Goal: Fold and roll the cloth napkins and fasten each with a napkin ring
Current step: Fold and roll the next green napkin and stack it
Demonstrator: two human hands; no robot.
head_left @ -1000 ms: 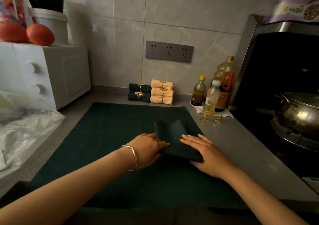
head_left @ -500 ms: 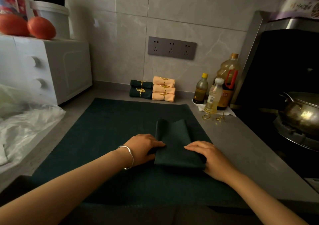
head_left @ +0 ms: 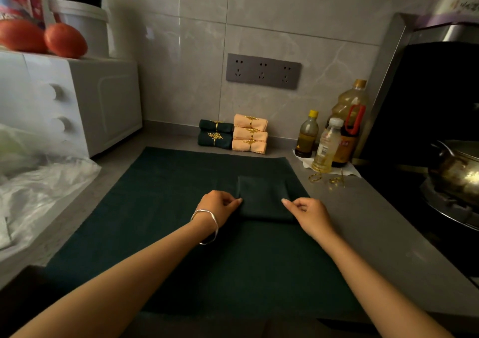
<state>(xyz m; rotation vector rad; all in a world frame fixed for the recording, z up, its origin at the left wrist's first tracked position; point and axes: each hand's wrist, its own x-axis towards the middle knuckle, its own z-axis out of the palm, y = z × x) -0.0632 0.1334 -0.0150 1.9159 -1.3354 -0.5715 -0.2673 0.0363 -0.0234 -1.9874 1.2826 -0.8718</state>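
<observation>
A dark green napkin (head_left: 263, 197), folded into a narrow rectangle, lies flat on a larger dark green cloth (head_left: 166, 208) spread over the counter. My left hand (head_left: 220, 205) pinches the napkin's left edge with its fingertips. My right hand (head_left: 309, 212) pinches its right edge. Two loose gold napkin rings (head_left: 326, 178) lie on the bare counter to the right of the cloth. Against the back wall sit finished rolls with gold leaf rings: two dark green rolls (head_left: 215, 136) and three peach rolls (head_left: 250, 133).
Oil bottles (head_left: 334, 140) stand on a white paper at the back right. A stove with a metal wok (head_left: 456, 174) is at the far right. A white appliance (head_left: 70, 104) and a crumpled plastic bag (head_left: 39, 182) fill the left side.
Both hands have lifted off the napkin's near end and slid back to its side edges, fingers now pinched. The napkin lies flatter and squarer.
</observation>
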